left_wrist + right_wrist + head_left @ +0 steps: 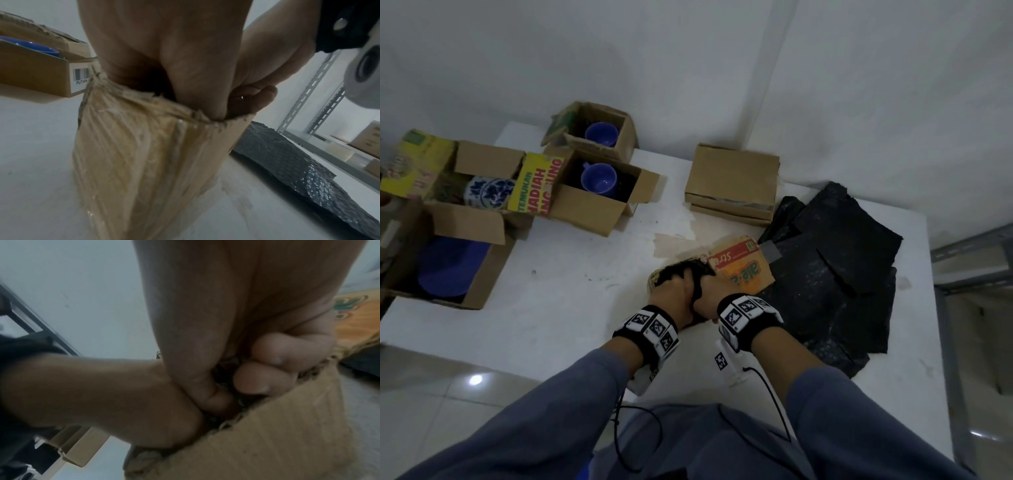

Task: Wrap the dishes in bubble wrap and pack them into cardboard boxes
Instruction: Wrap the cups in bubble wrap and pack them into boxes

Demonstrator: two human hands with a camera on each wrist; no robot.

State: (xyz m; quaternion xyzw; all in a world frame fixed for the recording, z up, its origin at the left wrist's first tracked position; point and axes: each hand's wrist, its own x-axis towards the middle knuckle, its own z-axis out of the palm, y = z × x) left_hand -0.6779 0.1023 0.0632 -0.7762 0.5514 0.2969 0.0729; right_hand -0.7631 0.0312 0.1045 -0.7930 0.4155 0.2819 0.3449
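Observation:
On the white table (558, 308) stands a small cardboard box (144, 162) with an orange printed flap (744, 269). A bundle in black bubble wrap (681, 272) sits in its open top. My left hand (671, 291) reaches over the bundle, fingers curled down into the box and mostly hidden. Right beside it, my right hand (709, 298) grips the same bundle. In the right wrist view its fingers (277, 361) curl against black wrap (226, 386) just inside the box wall (267, 434). The dish inside the wrap is hidden.
Open boxes at the left hold blue mugs (601, 133) (599, 178), a blue-and-white patterned dish (489, 192) and a blue plate (448, 267). Flat closed boxes (732, 181) lie behind. Black bubble wrap sheets (835, 274) cover the table's right. A metal shelf (962, 274) stands further right.

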